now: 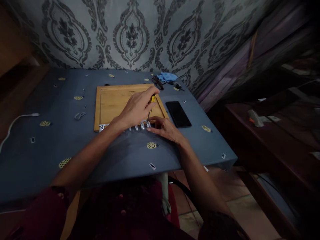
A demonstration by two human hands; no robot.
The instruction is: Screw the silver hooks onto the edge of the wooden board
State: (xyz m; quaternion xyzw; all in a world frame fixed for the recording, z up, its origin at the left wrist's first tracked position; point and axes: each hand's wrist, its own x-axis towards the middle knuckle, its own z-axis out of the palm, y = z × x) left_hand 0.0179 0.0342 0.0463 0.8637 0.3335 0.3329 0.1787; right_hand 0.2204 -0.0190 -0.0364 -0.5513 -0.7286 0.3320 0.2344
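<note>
My left hand [138, 106] is closed round a small screwdriver [151, 101] with a yellow and black handle, its tip pointing down at a row of small metal clips [136, 127] on the near edge of a wooden board [110, 103]. My right hand [166, 129] rests on the blue tablecloth just right of the clips, its fingertips pressed against the end of the metal row. The board lies flat in the middle of the table.
A black phone [178, 114] lies right of the board. Glasses [158, 82], a blue cloth [167, 77] and small items sit at the back. A loose metal piece [79, 115] and a white cable [15, 121] lie to the left. A dark wooden shelf [275, 140] stands right of the table.
</note>
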